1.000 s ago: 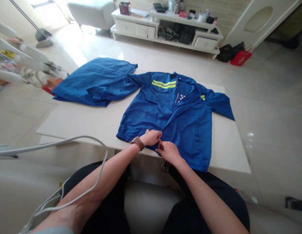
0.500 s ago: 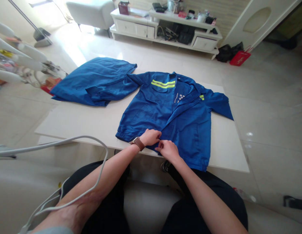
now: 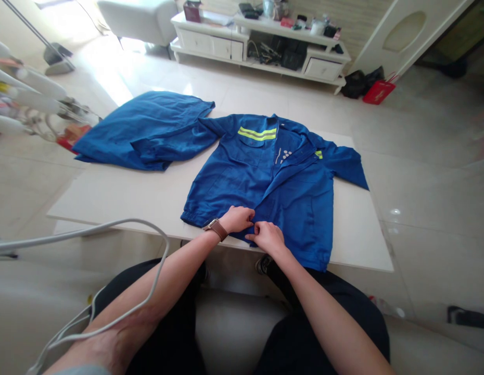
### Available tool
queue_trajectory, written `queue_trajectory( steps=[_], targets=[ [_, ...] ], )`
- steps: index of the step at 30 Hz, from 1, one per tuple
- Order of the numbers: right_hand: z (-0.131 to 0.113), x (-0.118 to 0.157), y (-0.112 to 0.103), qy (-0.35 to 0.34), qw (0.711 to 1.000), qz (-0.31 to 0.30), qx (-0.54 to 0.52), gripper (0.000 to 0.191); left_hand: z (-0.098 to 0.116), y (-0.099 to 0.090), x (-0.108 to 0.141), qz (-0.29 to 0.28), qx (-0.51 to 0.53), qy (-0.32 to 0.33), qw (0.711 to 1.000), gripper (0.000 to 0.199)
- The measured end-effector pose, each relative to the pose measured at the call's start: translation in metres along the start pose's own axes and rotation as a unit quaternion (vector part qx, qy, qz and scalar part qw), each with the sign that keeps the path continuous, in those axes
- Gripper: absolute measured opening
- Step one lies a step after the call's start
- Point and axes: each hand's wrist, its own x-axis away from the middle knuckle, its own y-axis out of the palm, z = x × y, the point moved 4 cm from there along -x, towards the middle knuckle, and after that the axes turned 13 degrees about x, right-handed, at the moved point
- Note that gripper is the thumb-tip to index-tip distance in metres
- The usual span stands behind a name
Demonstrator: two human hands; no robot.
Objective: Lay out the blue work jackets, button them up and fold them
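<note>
A blue work jacket (image 3: 226,172) with yellow-and-grey reflective strips lies spread face up, its front parted at the collar. At the bottom hem of the front opening, my left hand (image 3: 240,217) pinches the fabric edge. My right hand (image 3: 268,236) is close beside it, fingers and thumb also closed on the hem. What exactly sits between the fingertips is too small to make out. A brown-strapped watch (image 3: 216,228) is on my left wrist.
Under the jacket is a white board-like table (image 3: 359,234). Another blue garment (image 3: 148,125) lies at its left end. A white cable (image 3: 121,221) loops over my left forearm. Thread cones (image 3: 35,96) stand at far left; a white cabinet (image 3: 211,44) is at the back.
The whole view has shifted slightly, so things appear a little further left. Both hands stay pinched at the jacket's hem, with hardly any movement.
</note>
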Motion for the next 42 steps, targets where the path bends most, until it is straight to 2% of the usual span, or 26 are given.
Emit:
queue_trajectory(
  steps=[3,6,8,12,16,18,20,24,26,30,34,37,39,40,42],
  targets=[
    [-0.001,0.001,-0.004,-0.044,0.998,0.044,0.006,0.032,0.001,-0.005,0.001,0.015,0.009,0.008,1.000,0.017],
    [0.000,0.004,-0.012,-0.094,0.985,0.141,0.013,0.042,-0.004,-0.019,0.003,0.121,-0.005,0.025,0.992,0.030],
    [0.002,0.003,-0.014,-0.101,0.980,0.169,0.019,0.053,-0.010,-0.026,0.004,0.169,-0.035,0.020,0.985,0.039],
    [0.004,0.001,-0.009,-0.096,0.985,0.130,0.056,0.059,-0.020,-0.026,0.006,0.128,-0.075,-0.043,0.988,0.049],
    [-0.001,0.007,-0.019,-0.109,0.984,0.117,0.082,0.041,-0.007,-0.026,0.014,0.097,-0.116,-0.095,0.984,0.038],
    [-0.002,0.011,-0.026,-0.099,0.987,0.093,0.085,0.037,0.002,-0.027,0.018,0.088,-0.131,-0.112,0.981,0.041],
    [-0.001,0.013,-0.030,-0.084,0.990,0.084,0.078,0.040,0.007,-0.028,0.021,0.084,-0.129,-0.111,0.982,0.042],
    [0.003,0.011,-0.036,-0.071,0.982,0.165,0.055,0.028,0.001,-0.029,0.018,0.126,-0.105,-0.063,0.984,0.032],
    [0.008,0.008,-0.033,-0.046,0.980,0.186,0.055,0.038,-0.006,-0.028,0.014,0.149,-0.101,-0.031,0.983,0.036],
    [0.017,0.002,-0.023,-0.013,0.987,0.144,0.066,0.050,-0.017,-0.022,0.008,0.125,-0.093,-0.030,0.987,0.051],
    [0.016,0.005,-0.027,-0.058,0.988,0.118,0.078,0.044,-0.007,-0.024,0.012,0.100,-0.107,-0.071,0.987,0.039],
    [0.027,0.002,-0.036,-0.075,0.993,0.093,-0.001,0.028,0.003,-0.030,0.018,0.105,-0.116,-0.115,0.981,0.039],
    [0.047,-0.007,-0.041,-0.038,0.989,0.097,-0.108,0.026,0.007,-0.033,0.020,0.119,-0.115,-0.119,0.979,0.041],
    [0.061,-0.013,-0.044,-0.003,0.979,0.123,-0.161,0.025,0.008,-0.034,0.021,0.124,-0.111,-0.117,0.979,0.041],
    [0.092,-0.024,-0.048,0.090,0.943,0.199,-0.253,0.025,0.007,-0.036,0.020,0.125,-0.099,-0.117,0.980,0.040]
  ],
)
